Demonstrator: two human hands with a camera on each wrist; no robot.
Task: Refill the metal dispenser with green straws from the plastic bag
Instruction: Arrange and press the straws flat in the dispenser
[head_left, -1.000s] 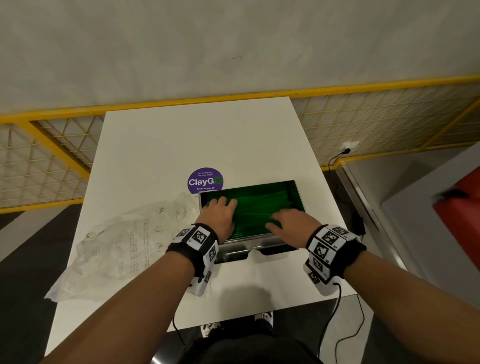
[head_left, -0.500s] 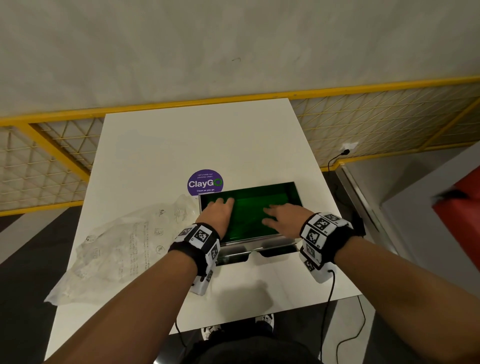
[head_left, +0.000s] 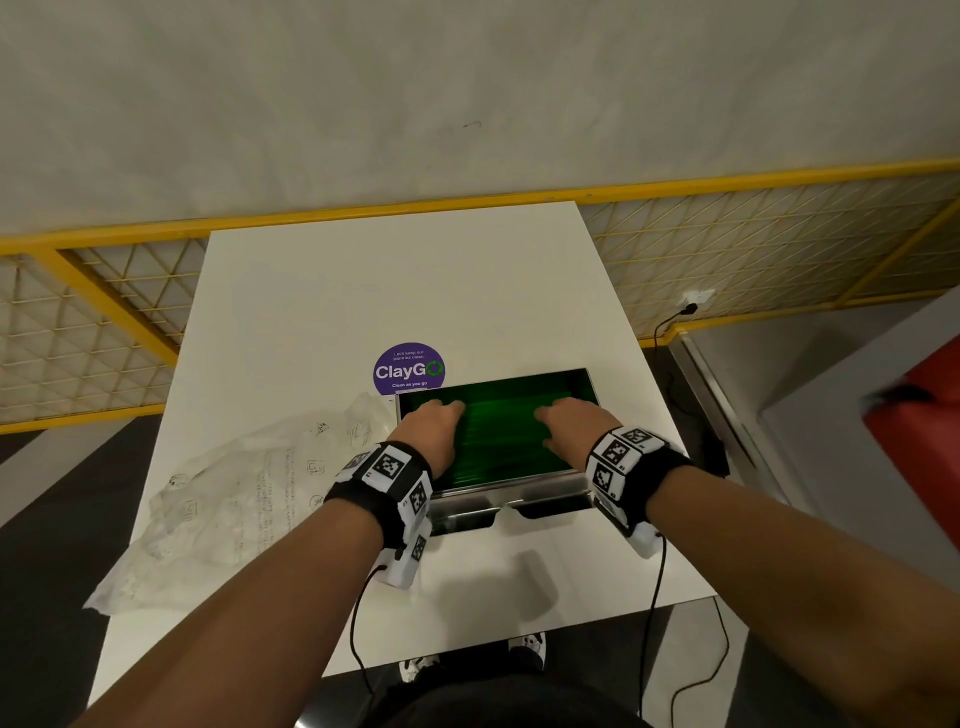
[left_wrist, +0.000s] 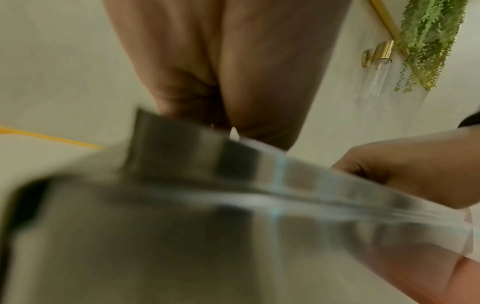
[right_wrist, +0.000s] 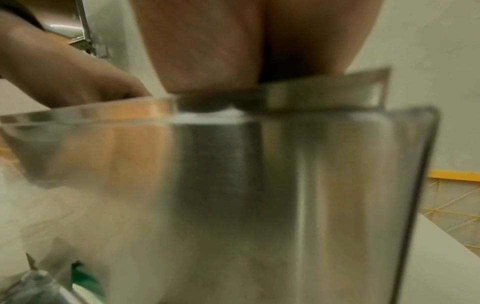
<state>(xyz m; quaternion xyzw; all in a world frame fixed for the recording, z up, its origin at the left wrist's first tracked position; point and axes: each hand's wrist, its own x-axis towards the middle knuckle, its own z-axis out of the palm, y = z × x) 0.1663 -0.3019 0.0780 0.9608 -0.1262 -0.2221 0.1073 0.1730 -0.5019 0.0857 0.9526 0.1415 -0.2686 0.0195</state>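
A white tabletop (head_left: 332, 291) carries everything, and the metal dispenser (head_left: 511, 496) is the landmark, standing near the person's edge with its top open. Just left of the dispenser lies the plastic bag (head_left: 223, 499), crumpled and flat, apparently emptied; it looks thin, limp and slippery. Inside the dispenser the green straws (head_left: 498, 431) lie side by side in a level bed. They look light, smooth and prone to rolling or kinking, so they are best pressed flat or gathered as a bundle near the middle. The left hand (head_left: 434, 434) and right hand (head_left: 574, 428) both reach down onto the straws with fingers extended; each grip appears loose, holding nothing, though the fingertips are hidden from the wrist views.
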